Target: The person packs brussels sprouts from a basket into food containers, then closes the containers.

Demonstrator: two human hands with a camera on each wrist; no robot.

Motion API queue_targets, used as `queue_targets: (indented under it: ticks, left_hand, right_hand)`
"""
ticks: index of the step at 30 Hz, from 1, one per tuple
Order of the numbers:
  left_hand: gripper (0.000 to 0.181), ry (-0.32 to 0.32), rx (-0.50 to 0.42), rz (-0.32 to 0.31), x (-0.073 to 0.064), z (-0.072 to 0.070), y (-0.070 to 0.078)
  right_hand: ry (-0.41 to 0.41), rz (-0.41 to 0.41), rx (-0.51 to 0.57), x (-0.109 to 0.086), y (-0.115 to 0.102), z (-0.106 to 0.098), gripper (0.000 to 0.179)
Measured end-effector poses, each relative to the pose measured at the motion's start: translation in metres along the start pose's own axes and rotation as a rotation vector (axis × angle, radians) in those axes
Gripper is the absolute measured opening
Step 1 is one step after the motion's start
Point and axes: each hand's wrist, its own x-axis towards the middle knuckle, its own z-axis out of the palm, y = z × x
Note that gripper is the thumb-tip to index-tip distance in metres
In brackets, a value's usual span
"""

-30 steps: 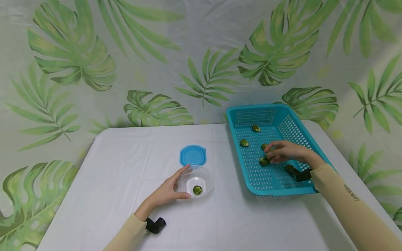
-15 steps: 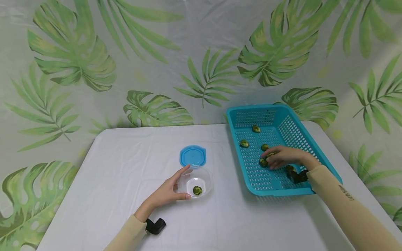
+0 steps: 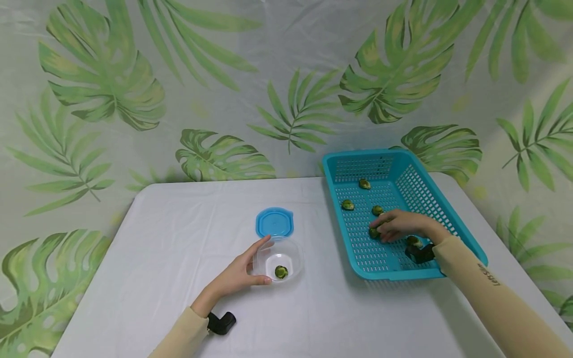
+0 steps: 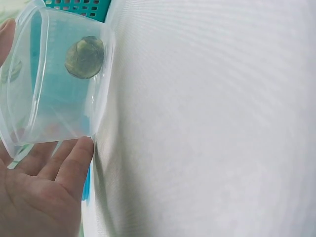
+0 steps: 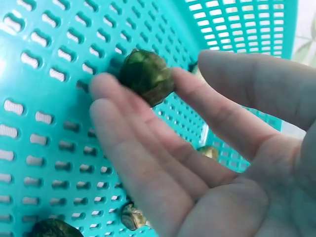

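In the head view my left hand [image 3: 241,270] holds a clear plastic tub [image 3: 293,258] on the table, thumb at the near side and fingers round the far side. One Brussels sprout [image 3: 281,271] lies inside; the left wrist view shows the same sprout [image 4: 85,58] through the wall. My right hand [image 3: 400,225] is down inside a blue basket [image 3: 394,274]. In the right wrist view its fingers reach out around a Brussels sprout [image 5: 148,76], seen at the index and middle fingertips, while the thumb stands apart from it. Whether the fingertips touch it is unclear.
Behind the tub lies a blue lid [image 3: 274,222]. More sprouts sit in the basket, among them a far one [image 3: 364,184], a left one [image 3: 347,205] and one by the right wrist [image 3: 414,241]. A leaf-print cloth [image 3: 295,114] hangs behind the white table.
My right hand has sunk slightly lower and towards the left in the basket, covering a sprout seen before. The sprout by its wrist shows more. My left hand and the tub have stayed put.
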Motion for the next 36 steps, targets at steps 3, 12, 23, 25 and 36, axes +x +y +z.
queue_targets:
  ticks: [3,12,23,25,36]
  left_hand:
    - [0.094,-0.001,0.002,0.005,0.0,0.0,-0.001]
    - [0.095,0.0,-0.003,-0.006,-0.001,-0.001,-0.001]
    - [0.096,0.008,0.007,-0.011,-0.001,0.0,-0.002]
    - [0.096,0.008,0.007,-0.012,-0.001,0.0,-0.001]
    - [0.094,0.002,-0.007,0.008,-0.001,-0.001,0.0]
  right_hand:
    - [0.024,-0.026,0.037,0.0,0.002,-0.001,0.037]
    - [-0.017,-0.061,0.021,0.003,0.0,0.003,0.038]
    - [-0.037,-0.083,-0.005,0.008,-0.004,0.009,0.034]
    - [-0.027,-0.087,-0.002,0.008,-0.003,0.009,0.033]
    - [0.088,-0.116,0.011,0.01,-0.002,0.006,0.026]
